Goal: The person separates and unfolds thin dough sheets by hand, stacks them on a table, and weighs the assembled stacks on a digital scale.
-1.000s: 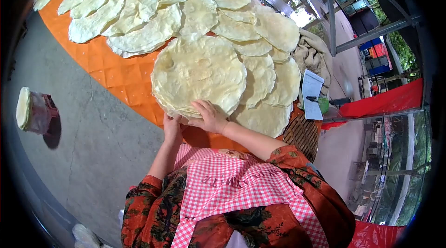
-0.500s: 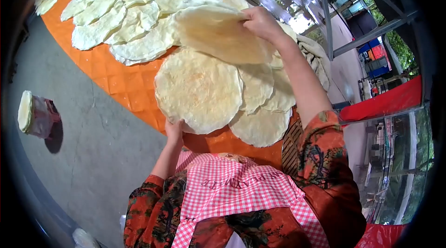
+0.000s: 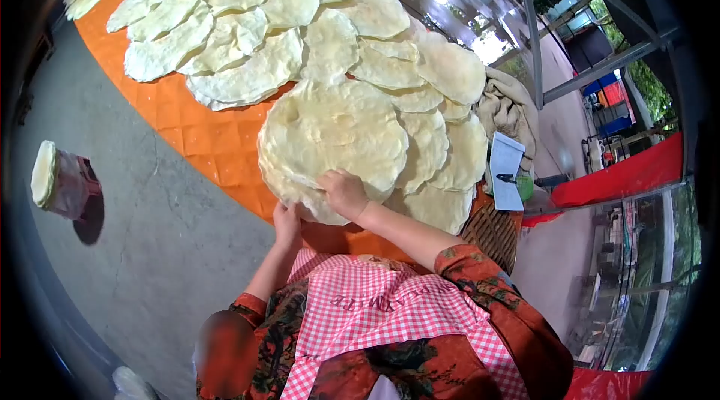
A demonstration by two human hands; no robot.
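Note:
A round, pale flatbread point(image 3: 337, 126) lies on top of another flatbread point(image 3: 276, 186), slightly offset, so the lower one shows along the left and near edges. My right hand point(image 3: 346, 194) is closed on the near edge of the top flatbread. At the near left edge of the lower one, my left hand point(image 3: 288, 223) pinches the rim between thumb and fingers. More thin flatbreads point(image 3: 420, 145) overlap just to the right of this pair. The undersides and part of my fingertips are hidden.
Overlapping flatbreads point(image 3: 247, 62) cover much of the orange cloth point(image 3: 202, 141). On the right are a crumpled cloth point(image 3: 506, 107), a notepad with a pen point(image 3: 506, 156) and a woven rack point(image 3: 491, 235). A wrapped flatbread stack point(image 3: 64, 182) stands on the floor at left.
My right hand has brought the raised flatbread down and toward me onto the one in front. The notepad and flatbreads behind it now show. My left hand stays at the near left edge.

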